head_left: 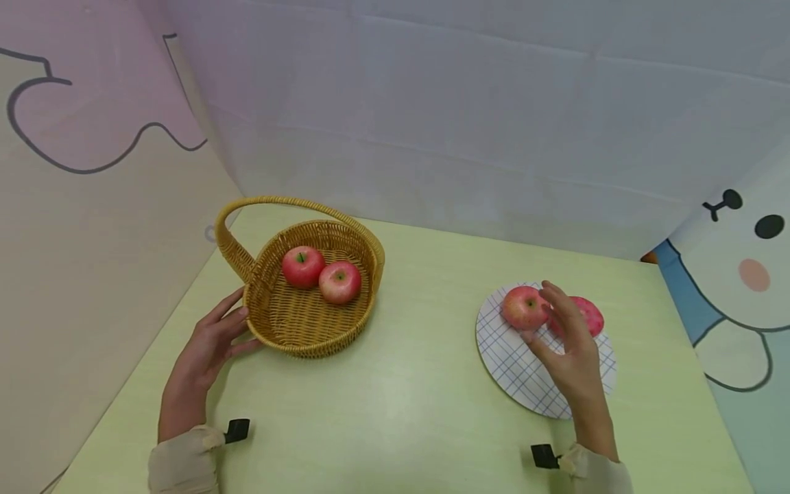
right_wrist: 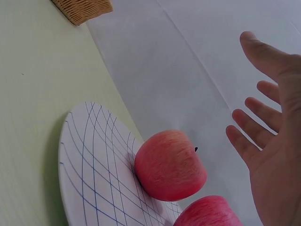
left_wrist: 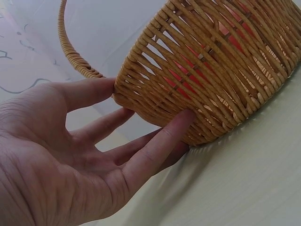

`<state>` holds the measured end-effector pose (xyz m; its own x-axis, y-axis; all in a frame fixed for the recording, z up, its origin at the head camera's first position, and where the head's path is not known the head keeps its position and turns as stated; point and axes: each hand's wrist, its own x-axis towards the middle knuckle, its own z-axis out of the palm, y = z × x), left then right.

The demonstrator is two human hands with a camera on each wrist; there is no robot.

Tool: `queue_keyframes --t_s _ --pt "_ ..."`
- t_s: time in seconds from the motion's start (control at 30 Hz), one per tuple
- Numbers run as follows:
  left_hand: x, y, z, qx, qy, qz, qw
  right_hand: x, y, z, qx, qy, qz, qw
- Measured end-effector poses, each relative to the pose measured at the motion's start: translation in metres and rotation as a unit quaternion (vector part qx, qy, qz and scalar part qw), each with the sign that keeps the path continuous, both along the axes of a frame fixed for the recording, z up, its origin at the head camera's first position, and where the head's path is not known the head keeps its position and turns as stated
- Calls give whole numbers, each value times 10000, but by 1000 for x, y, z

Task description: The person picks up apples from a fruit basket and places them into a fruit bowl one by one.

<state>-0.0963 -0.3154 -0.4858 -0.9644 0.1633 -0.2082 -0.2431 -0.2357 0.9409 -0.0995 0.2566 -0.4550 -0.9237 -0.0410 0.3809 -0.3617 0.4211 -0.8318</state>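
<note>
On the left stands a wicker basket [head_left: 308,336] with an arched handle, and two red apples [head_left: 303,267] lie side by side in it. My left hand [head_left: 212,346] touches the basket's outer left side; in the left wrist view its extended fingers and thumb [left_wrist: 181,123] rest against the weave. Over the round plate [head_left: 512,374] on the right, my right hand [head_left: 577,353] hovers with spread fingers and nothing in its grasp. A pink-red apple [head_left: 523,309] on the plate shows beside its fingertips. Another apple [head_left: 592,315] is partly hidden behind that hand.
A pale yellow-green table [head_left: 395,398] carries the basket and the plate, which has a blue grid pattern. Grey-white sheeting [head_left: 432,137] rises along the back edge, with cartoon-printed panels [head_left: 728,274] at the sides.
</note>
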Motion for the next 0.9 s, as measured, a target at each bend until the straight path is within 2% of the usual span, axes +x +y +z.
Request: queue_keyframes --t_s 0.13,0.37,0.5,0.63,0.77,0.9 --pt "0 0 0 -1 45 -6 10000 1 -5 5 176 -25 107 9998" --pt "0 1 -1 114 80 19 9999 6 -23 21 6 729 900 9933" --pt "1 1 -1 162 87 24 9998 9 -34 27 9 710 1025 9922" --pt "1 0 0 133 76 54 9999 2 -40 15 -178 807 1290 9882" --pt "1 0 0 117 109 34 9999 -9 -46 -3 -455 1060 1618 9801" --pt "0 1 0 110 124 10 9999 -15 -58 -11 -650 1220 1820 9735"
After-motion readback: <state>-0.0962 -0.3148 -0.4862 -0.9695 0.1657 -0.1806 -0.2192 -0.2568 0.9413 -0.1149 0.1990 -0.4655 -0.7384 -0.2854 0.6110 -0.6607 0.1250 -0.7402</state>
